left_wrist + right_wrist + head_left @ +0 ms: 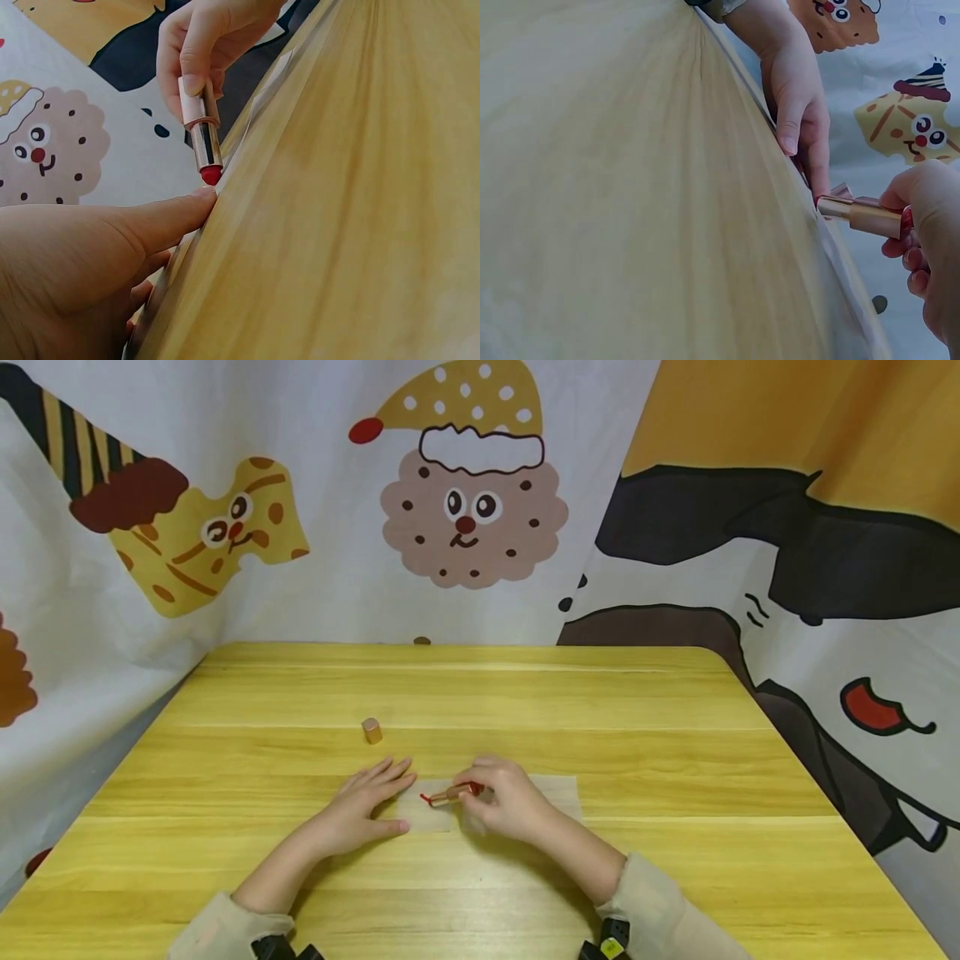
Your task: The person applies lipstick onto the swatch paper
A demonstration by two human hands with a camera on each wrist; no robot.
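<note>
My right hand [506,800] pinches a rose-gold lipstick [452,793] between thumb and fingers, tilted with its red tip toward the left. That red tip [211,175] is down at a pale, thin sheet of paper [557,788] on the table. A short red mark [425,798] shows on the paper beside the tip. My left hand [360,812] lies with spread fingers at the left end of the sheet, its thumb and fingertips resting on or by the paper's edge. In the right wrist view the lipstick [871,217] points toward the left hand's fingers.
A rose-gold lipstick cap [372,731] stands on the wooden table [637,710], beyond the left hand. Behind the table hangs a white curtain [330,410] with cartoon food prints. Both forearms come in from the near edge in beige sleeves [660,902].
</note>
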